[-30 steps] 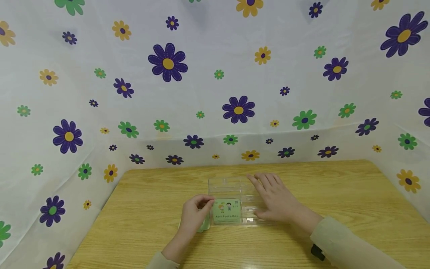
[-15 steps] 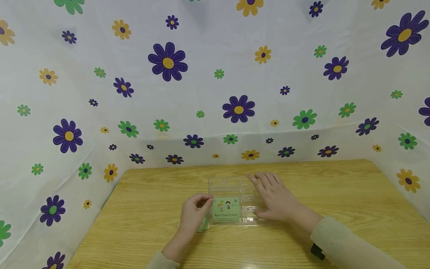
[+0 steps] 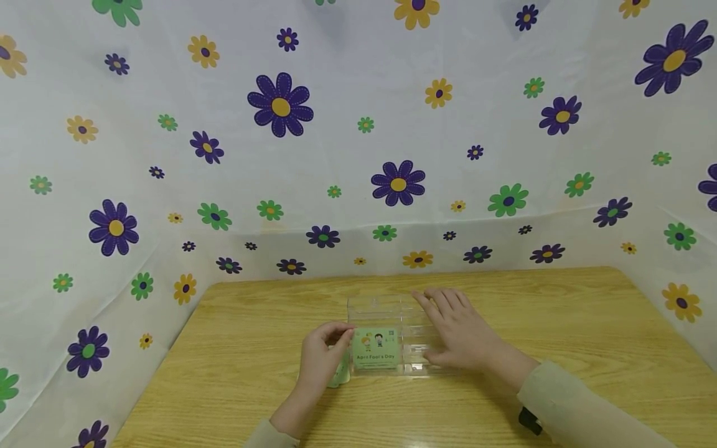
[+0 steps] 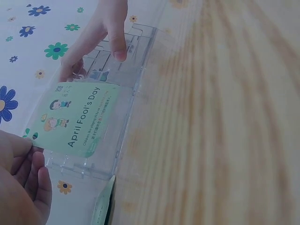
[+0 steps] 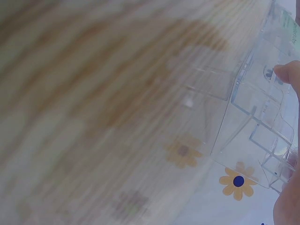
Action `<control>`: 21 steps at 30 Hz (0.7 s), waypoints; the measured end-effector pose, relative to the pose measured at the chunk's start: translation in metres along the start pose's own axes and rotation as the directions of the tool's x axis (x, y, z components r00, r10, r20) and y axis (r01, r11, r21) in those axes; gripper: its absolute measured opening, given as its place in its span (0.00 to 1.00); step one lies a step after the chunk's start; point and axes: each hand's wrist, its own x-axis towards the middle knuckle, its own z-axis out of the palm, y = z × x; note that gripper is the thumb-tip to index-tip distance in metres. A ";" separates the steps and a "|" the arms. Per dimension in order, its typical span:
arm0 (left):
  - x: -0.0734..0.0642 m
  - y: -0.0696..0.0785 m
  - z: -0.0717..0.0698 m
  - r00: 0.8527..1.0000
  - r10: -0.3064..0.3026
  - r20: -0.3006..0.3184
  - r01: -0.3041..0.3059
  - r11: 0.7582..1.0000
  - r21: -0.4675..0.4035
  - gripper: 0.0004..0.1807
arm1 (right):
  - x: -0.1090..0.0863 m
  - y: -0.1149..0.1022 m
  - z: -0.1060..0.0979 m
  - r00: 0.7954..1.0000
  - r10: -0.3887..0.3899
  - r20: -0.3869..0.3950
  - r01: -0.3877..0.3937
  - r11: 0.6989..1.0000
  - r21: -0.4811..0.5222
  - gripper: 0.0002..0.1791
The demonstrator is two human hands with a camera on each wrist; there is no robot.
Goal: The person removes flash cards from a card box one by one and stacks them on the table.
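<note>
A clear plastic organizer (image 3: pixel 374 318) with several compartments sits on the table. Over its left part lies a green card printed "April Fool's Day" (image 3: pixel 375 350). My left hand (image 3: pixel 325 354) pinches that card at its upper left corner between thumb and finger, as the left wrist view (image 4: pixel 77 117) also shows. On the organizer's right part rests my right hand (image 3: pixel 462 330), fingers spread toward the back edge and thumb near the front dividers. More green cards (image 3: pixel 340 372) lie beside the organizer, partly hidden under my left hand.
The wooden table (image 3: pixel 252 336) extends around the organizer on all sides. A white cloth with flower prints (image 3: pixel 336 155) hangs behind the table and along both sides.
The pinched card has shifted slightly to the left and toward the back, with my left hand moving along. My right hand and the organizer have stayed in place.
</note>
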 end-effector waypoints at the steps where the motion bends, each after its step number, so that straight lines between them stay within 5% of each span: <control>1: 0.000 0.000 0.000 1.000 0.002 -0.002 -0.002 1.000 -0.003 0.03 | 0.000 0.000 0.000 1.000 0.000 0.000 0.000 1.000 0.000 0.64; 21: -0.002 0.004 -0.003 0.998 0.043 -0.055 -0.046 0.998 -0.049 0.03 | 0.000 0.000 0.000 1.000 -0.003 -0.007 0.003 1.000 -0.007 0.65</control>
